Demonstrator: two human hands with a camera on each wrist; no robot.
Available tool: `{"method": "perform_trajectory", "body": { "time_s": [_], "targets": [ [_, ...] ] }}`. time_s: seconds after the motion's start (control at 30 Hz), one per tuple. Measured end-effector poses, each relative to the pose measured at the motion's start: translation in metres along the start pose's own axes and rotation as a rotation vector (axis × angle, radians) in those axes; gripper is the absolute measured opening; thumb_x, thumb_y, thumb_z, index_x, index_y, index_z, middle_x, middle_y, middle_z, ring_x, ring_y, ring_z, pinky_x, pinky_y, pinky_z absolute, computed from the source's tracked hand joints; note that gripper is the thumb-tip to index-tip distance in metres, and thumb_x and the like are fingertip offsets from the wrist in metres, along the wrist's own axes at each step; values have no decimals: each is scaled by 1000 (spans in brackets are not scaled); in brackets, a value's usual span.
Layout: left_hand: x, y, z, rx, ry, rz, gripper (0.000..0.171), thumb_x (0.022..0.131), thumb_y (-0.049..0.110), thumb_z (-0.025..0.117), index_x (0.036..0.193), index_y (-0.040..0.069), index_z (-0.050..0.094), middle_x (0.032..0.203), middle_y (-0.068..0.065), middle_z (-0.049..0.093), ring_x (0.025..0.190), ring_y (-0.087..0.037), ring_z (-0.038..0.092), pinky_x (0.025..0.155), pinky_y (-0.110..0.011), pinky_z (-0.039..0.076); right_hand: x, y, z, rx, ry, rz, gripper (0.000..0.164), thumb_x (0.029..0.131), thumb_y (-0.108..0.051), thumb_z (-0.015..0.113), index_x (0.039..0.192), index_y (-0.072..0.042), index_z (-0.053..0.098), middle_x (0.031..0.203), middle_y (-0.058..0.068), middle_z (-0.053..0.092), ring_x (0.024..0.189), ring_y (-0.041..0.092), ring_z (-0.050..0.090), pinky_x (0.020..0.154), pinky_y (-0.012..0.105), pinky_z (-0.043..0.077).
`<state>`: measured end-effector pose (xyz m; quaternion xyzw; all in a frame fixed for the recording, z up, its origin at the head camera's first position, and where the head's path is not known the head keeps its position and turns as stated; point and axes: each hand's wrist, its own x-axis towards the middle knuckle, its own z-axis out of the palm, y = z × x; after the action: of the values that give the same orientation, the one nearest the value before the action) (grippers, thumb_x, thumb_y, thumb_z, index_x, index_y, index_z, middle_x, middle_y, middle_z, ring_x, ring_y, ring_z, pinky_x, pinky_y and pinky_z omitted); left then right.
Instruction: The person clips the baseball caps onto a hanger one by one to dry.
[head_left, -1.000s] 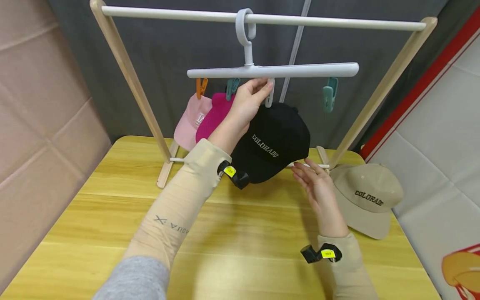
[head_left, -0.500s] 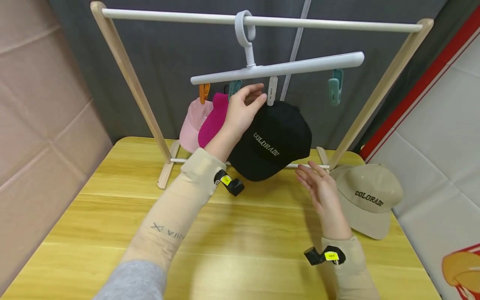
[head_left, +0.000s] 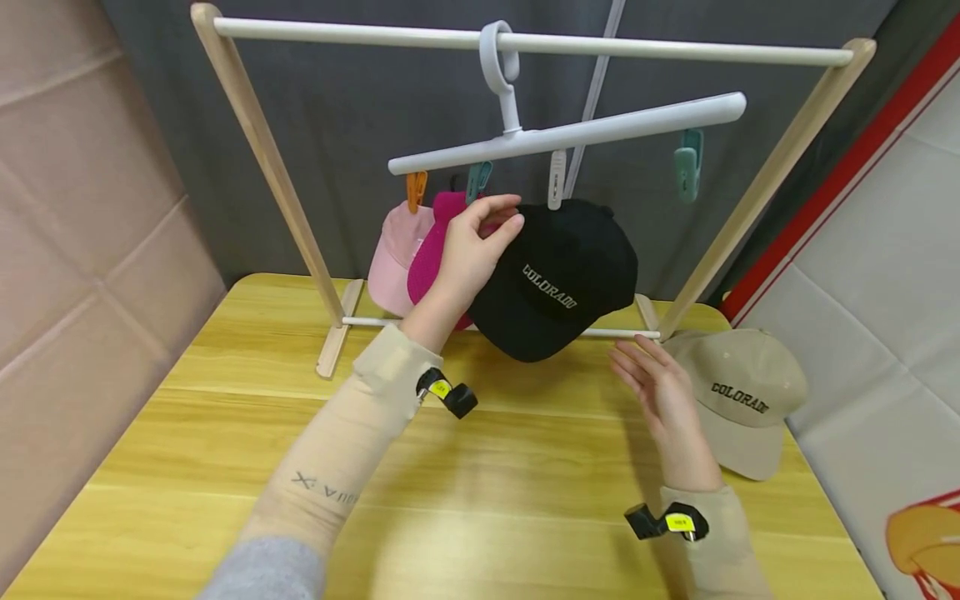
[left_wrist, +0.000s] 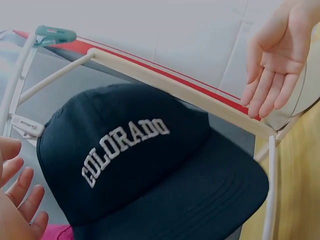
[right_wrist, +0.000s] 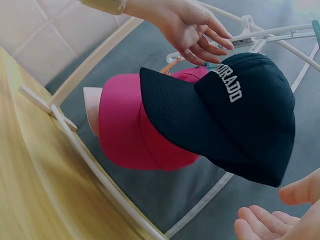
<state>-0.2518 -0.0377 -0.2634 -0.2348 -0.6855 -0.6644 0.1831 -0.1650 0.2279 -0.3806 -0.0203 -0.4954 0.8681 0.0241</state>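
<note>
A black cap (head_left: 558,275) lettered COLORADO hangs from a white clothespin (head_left: 556,179) on the white hanger (head_left: 600,132). My left hand (head_left: 480,242) is beside the cap's upper left, fingers loosely bent and holding nothing; in the left wrist view its fingers (left_wrist: 30,192) are apart from the cap. My right hand (head_left: 660,392), palm up with relaxed fingers, is below and right of the cap, near the beige COLORADO cap (head_left: 742,383) on the table. Left of the black cap hang a magenta cap (head_left: 429,265) under a teal clothespin (head_left: 477,182) and a pink cap (head_left: 393,267) under an orange clothespin (head_left: 416,192).
The hanger hooks over the top bar (head_left: 360,33) of a wooden rack and tilts, right end higher. Another teal clothespin (head_left: 687,167) hangs at its right with nothing in it. The rack stands on a wood-grain table (head_left: 480,467) before a grey curtain.
My left hand has let go of the white clothespin and moved down and left. The hanger has tilted, its right end rising. My right hand has drawn away rightward and down from the black cap.
</note>
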Motion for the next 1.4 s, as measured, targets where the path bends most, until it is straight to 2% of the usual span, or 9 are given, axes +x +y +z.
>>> {"method": "perform_trajectory", "body": {
  "time_s": [0.17,0.3,0.53,0.7,1.0,1.2,1.4],
  "targets": [
    [-9,-1,2,29,-8,57,27,92,7,63,118,-1,64,108,-10,65,99,-16,59,88,-26,44,-5,0,-12,-32,-8,-14,19,100,-3,44,117,-7,51,104,5,69,99,17,65,90,29,49],
    [-16,-2,4,52,-21,95,26,91,7,64,116,-1,65,107,-9,65,99,-15,58,87,-27,43,-8,3,-22,-66,-2,-9,19,100,-4,46,108,-13,60,103,3,69,99,16,65,86,28,51],
    [-32,-4,10,120,-48,172,24,90,7,67,113,1,67,107,-6,62,101,-12,56,88,-29,41,-15,7,-39,-116,8,-16,25,101,-4,43,105,-17,64,102,1,69,98,13,66,84,26,51],
    [-41,-5,16,125,-67,208,22,90,5,66,111,0,67,104,-6,63,98,-12,56,86,-30,42,-19,8,-49,-135,26,0,23,101,-5,43,105,-17,63,102,0,69,97,13,66,85,27,51],
    [-60,-8,31,93,-104,171,21,88,3,67,108,-1,67,94,-6,64,88,-12,59,82,-39,48,-29,-1,-65,-180,56,0,17,99,-6,50,105,-15,63,101,-2,70,94,12,67,82,25,52],
    [-69,-8,44,71,-160,125,21,89,3,67,109,-2,67,92,-6,66,83,-10,60,76,-25,51,-36,-10,-79,-192,37,-43,17,99,-5,50,105,-12,64,101,0,70,92,13,67,79,24,53],
    [-79,-7,59,42,-239,44,20,89,5,67,108,0,67,90,-5,66,80,-9,60,71,-24,51,-43,-21,-91,-179,41,-69,22,99,-2,48,102,-13,67,99,1,70,88,13,68,76,23,53]
  ]
}}
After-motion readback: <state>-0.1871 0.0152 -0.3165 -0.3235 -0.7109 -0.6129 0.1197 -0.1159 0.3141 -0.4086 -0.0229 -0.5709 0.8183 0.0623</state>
